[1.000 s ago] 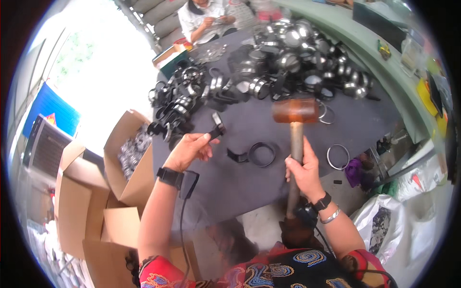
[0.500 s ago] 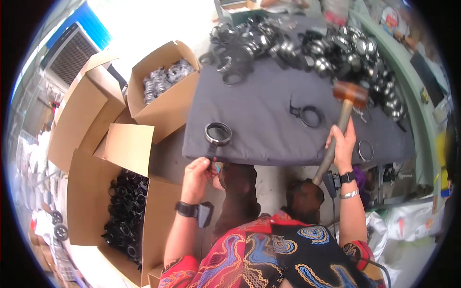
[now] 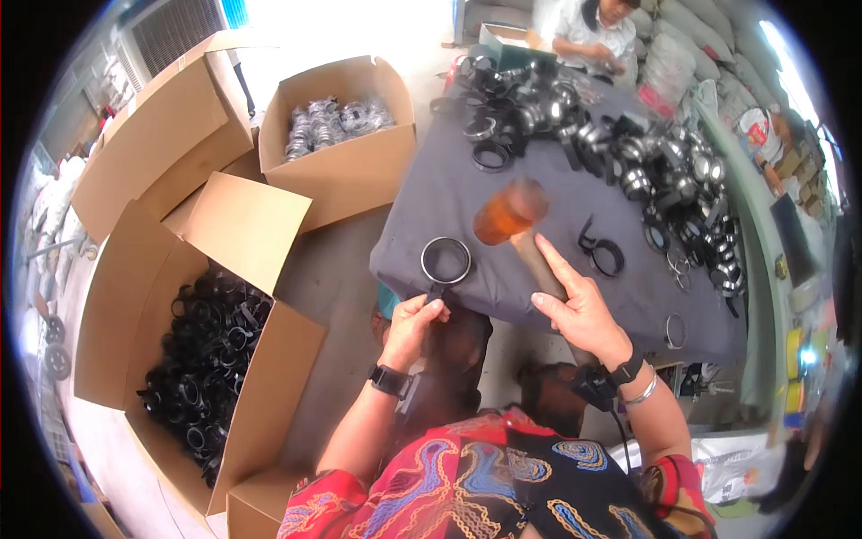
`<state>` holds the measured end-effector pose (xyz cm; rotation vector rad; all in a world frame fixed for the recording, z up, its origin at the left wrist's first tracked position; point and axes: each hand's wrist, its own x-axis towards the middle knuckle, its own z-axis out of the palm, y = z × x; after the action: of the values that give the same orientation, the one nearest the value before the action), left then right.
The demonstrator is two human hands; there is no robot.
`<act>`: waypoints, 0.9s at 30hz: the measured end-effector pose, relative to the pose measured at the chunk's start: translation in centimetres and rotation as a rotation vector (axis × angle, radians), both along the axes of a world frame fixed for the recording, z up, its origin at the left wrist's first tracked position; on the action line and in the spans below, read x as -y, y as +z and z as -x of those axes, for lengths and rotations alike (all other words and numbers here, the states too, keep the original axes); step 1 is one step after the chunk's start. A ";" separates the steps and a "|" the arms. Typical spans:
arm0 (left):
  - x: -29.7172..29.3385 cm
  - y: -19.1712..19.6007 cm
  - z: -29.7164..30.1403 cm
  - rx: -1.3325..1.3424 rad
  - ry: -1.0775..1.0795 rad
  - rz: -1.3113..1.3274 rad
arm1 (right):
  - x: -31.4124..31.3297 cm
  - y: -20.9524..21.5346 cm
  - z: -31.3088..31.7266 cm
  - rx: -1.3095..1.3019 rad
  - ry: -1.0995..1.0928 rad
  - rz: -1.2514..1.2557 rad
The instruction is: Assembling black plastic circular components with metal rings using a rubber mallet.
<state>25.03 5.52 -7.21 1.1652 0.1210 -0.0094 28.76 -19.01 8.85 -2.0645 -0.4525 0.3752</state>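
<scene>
My left hand (image 3: 417, 325) is closed around the black stem of a round ring (image 3: 446, 261) with a silver metal band, near the front left edge of the grey-covered table (image 3: 503, 296). The ring rests at the table's edge. My right hand (image 3: 582, 314) grips a mallet (image 3: 510, 212) by its pale handle, index finger stretched along it. The mallet's amber head is up and to the right of the ring, apart from it and slightly blurred. A black ring with a stem (image 3: 605, 257) lies beyond my right hand, and a thin metal ring (image 3: 674, 331) lies near the right edge.
Black and silver ring parts (image 3: 628, 148) are heaped along the table's far and right sides. At left, one carton (image 3: 292, 359) holds many black rings; another (image 3: 346, 193) holds clear-wrapped metal ones. Another person (image 3: 597, 45) works beyond the table. Sacks (image 3: 691, 67) are stacked behind.
The mallet has swung left from over the table's right side toward the ring. My left hand still holds the ring's stem. The view has shifted, bringing the other person into sight.
</scene>
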 end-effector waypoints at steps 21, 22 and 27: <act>-0.8 0.0 -0.4 0.050 -0.116 -0.080 | -1.9 -5.7 1.9 0.096 -0.034 -0.049; -0.9 0.0 -0.7 0.045 -0.139 -0.102 | -1.4 -6.8 2.3 0.096 -0.103 -0.153; -1.3 -0.2 0.5 0.005 -0.098 -0.088 | 0.0 -3.5 2.9 0.322 -0.095 -0.124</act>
<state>24.55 6.85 -7.39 1.2581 0.0602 -0.0877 25.86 -19.02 5.37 -2.0218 -0.5515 -0.0436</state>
